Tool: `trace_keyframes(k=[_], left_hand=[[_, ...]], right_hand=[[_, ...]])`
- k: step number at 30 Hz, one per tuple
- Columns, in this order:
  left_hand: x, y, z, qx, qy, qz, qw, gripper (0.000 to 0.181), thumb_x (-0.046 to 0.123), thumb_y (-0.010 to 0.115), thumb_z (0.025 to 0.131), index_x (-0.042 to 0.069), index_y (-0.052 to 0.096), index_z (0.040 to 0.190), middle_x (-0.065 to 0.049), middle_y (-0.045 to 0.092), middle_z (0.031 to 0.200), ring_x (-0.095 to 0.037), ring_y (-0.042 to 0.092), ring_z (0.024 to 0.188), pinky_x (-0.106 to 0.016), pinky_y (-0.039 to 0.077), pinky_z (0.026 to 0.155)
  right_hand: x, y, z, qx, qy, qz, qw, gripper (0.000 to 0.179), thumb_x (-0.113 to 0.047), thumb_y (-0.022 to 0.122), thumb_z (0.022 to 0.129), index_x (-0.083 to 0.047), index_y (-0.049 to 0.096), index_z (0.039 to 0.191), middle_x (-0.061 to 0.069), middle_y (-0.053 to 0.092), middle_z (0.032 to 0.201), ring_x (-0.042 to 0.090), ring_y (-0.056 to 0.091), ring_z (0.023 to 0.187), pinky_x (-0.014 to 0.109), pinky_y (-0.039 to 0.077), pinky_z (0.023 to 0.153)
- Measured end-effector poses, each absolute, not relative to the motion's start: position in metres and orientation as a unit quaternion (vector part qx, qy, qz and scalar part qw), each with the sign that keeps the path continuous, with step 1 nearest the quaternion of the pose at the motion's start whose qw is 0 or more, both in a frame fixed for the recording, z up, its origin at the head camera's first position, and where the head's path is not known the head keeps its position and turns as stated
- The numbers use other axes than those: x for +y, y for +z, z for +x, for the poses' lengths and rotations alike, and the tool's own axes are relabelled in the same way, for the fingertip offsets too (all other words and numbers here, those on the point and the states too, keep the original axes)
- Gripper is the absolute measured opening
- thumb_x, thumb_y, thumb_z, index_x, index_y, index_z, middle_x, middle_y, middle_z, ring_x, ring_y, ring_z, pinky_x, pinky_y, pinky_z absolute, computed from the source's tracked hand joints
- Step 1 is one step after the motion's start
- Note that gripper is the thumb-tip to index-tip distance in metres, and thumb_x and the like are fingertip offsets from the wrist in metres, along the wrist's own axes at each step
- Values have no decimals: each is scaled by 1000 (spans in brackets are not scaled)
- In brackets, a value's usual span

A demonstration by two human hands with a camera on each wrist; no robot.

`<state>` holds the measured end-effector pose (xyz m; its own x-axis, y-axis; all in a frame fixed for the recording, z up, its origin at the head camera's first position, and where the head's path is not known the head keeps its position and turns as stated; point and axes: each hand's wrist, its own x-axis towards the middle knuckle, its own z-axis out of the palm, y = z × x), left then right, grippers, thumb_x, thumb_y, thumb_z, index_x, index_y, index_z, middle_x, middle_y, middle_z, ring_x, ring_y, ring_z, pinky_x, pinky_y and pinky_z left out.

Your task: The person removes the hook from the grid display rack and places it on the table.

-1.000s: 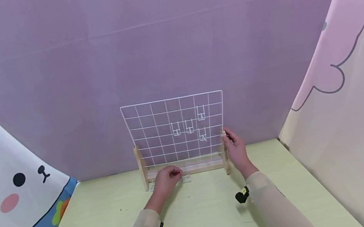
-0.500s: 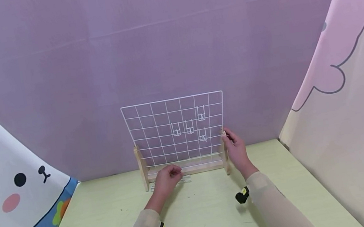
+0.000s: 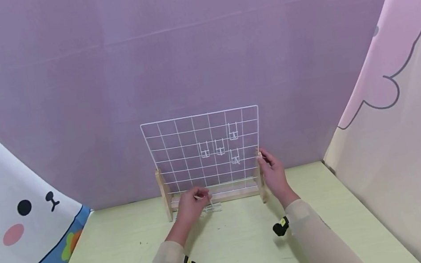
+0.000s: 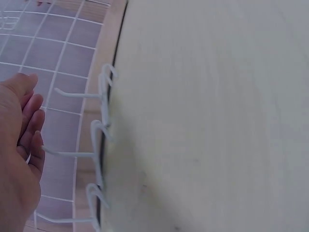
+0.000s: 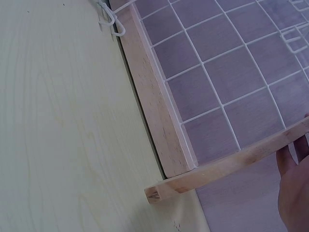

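A white wire grid rack stands upright in a wooden stand. My right hand holds the top of the stand's right post; in the right wrist view, fingers reach behind that post. My left hand is low in front of the rack, fingers loosely bent, with nothing visible in its grasp. Beside it, several white wire hooks are lined up along the wooden base, their prongs pointing towards the hand. One prong meets or overlaps the little finger in the left wrist view.
Several small white hooks hang on the grid's middle and right part. The pale yellow table carries small dark specks. Behind rises a purple backdrop, with printed cloths at both sides.
My left hand has shifted slightly up and left, its fingers parting a little, so more of the hooks beside it shows. The right hand has stayed on the post.
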<state>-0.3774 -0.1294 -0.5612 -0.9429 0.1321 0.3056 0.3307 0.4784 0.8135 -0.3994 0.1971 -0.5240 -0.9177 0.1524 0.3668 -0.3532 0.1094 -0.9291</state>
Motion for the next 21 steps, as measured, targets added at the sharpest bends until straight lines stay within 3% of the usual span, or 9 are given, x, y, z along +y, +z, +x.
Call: trace_keyframes(k=[7,11,16,21], left_hand=[[-126,-538,-375,-843,-503,-140,126,14,14,84,100,6,79,111,3,77,101,-17,68,97,-37,57,90],[-123,-522,-372,-826,-532,-130,135,11,19,85,100,13,80,108,3,77,101,-18,68,97,-38,57,91],[-119,-504,-370,-803,-565,-122,146,14,20,86,99,13,79,110,2,77,102,-19,67,96,-34,57,86],[-118,-489,-371,-788,-585,-117,153,20,23,86,100,9,78,113,0,76,105,-23,67,96,-30,57,80]], right_hand=[[198,-519,-398,-718,671,67,174,49,-21,56,118,-6,51,164,25,62,143,42,56,123,37,58,96],[196,-509,-388,-719,671,67,170,47,-20,57,118,-4,53,162,24,62,142,38,56,120,30,56,93],[195,-523,-395,-718,663,77,198,47,-31,59,117,-13,58,161,18,65,138,27,57,115,21,53,87],[194,-521,-394,-720,663,73,192,48,-32,58,118,-14,56,162,19,63,135,33,57,116,22,53,86]])
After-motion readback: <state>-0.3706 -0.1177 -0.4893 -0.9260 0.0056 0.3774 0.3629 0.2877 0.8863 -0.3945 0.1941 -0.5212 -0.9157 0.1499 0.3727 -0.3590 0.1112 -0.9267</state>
